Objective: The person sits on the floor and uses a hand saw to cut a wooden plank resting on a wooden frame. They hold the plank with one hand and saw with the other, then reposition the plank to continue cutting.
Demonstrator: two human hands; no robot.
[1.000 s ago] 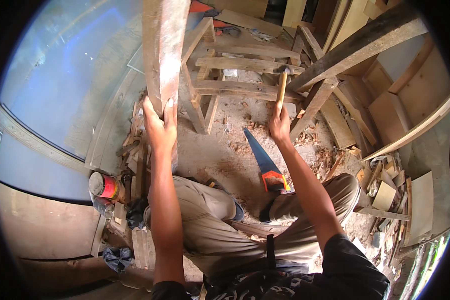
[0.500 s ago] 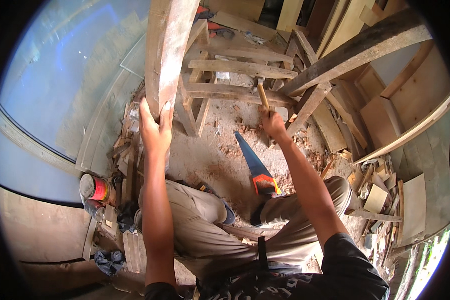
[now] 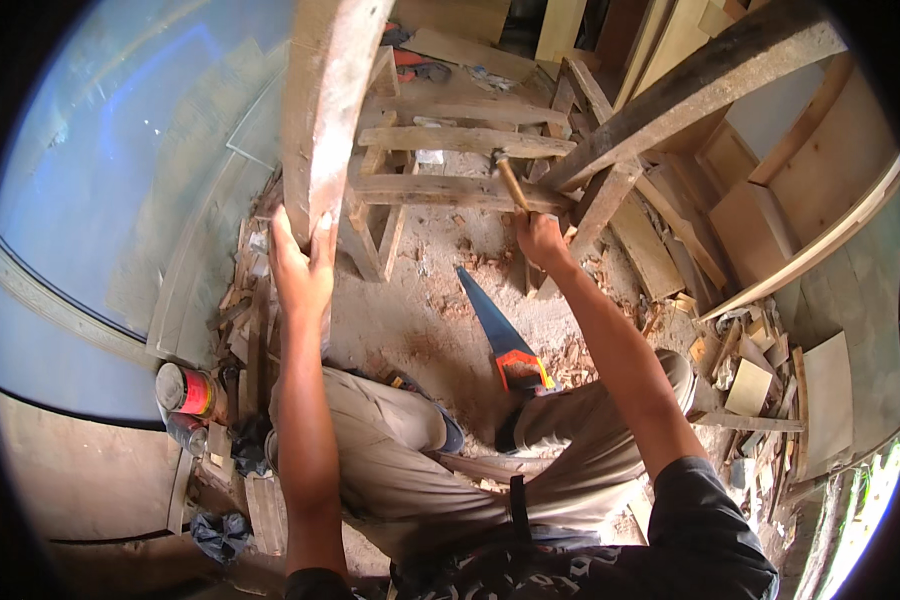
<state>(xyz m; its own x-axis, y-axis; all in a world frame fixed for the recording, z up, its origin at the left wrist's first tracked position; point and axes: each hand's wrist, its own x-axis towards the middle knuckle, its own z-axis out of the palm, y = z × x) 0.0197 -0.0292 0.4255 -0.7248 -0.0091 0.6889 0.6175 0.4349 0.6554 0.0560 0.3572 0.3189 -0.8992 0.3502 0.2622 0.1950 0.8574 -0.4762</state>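
Two hands: left hand (image 3: 303,272) gripping a timber beam (image 3: 322,120) between thumb and fingers; right hand (image 3: 543,242) closed round the handle of a hammer (image 3: 513,185).
Beam: left of centre, far end cut off above, near end hidden behind the left forearm.
Hammer head: blurred, over the wooden frame (image 3: 450,190); contact cannot be told.
Saw (image 3: 490,318): on the floor, blue blade, orange-and-black handle.
Can (image 3: 187,389): red label, print too small to read.
Shirt (image 3: 570,575): pale markings, cut off below.
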